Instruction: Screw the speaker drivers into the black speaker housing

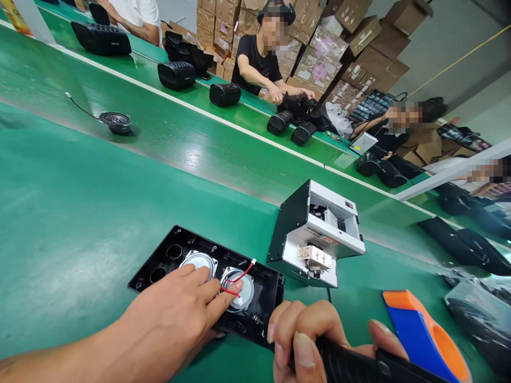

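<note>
A black speaker panel point(263, 287) lies with its inner side up, two round speaker drivers point(243, 290) set in it. Red wires point(245, 271) with white plugs run over the right driver. My left hand point(179, 298) grips the panel from the near side, fingers stretched over the drivers and index fingertip on the right one. Its thumb is mostly hidden at the near edge. Close to the panel's right end, my right hand point(315, 335) is wrapped round a black ribbed tool point(351, 364) that looks like an electric screwdriver; its tip is hidden.
Behind the panel stands a white and black screw feeder point(319, 234). An orange and blue tape dispenser point(427, 330) is at right, beside plastic-wrapped parts point(479, 319). A loose speaker driver point(115, 122) sits on the green belt point(191, 149). Co-workers and black speaker housings point(225, 94) line the far side.
</note>
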### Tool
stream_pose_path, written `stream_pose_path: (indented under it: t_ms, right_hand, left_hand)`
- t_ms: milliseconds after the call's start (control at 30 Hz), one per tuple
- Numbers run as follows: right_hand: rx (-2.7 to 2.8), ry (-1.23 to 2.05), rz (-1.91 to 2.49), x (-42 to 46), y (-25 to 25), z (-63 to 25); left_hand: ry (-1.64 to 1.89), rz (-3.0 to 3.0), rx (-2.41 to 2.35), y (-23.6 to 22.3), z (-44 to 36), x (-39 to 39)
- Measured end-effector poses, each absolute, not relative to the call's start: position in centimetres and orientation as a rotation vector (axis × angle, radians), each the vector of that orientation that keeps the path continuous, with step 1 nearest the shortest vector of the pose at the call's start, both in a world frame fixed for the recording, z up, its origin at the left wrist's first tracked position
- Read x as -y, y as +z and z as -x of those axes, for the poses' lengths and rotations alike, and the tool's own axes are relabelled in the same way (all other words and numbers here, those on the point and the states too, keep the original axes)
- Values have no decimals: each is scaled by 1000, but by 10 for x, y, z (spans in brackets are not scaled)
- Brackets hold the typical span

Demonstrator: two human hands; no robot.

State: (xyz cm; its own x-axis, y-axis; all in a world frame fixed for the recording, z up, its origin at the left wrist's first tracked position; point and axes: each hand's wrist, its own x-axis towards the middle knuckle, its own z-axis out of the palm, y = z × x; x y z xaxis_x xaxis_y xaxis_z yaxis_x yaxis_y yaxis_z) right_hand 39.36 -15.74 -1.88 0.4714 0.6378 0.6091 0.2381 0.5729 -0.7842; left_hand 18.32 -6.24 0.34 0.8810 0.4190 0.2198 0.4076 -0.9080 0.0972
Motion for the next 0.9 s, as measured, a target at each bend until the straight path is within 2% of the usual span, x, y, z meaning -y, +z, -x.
stream_pose_path:
  t_ms: [267, 400, 700, 900]
  right_hand:
    - [995, 308, 861, 143, 6, -381]
    - [917, 426, 885, 135, 17, -382]
    - [1213, 557, 708, 146, 9, -393]
    - [1128, 588, 738, 140, 10, -393]
  left_hand:
    - [332, -2992, -645, 3, -184, 63]
    - [386, -2954, -587, -7, -183, 59]
    - [385, -2983, -589, 6, -187, 58]
    - [423, -2963, -599, -2, -185, 58]
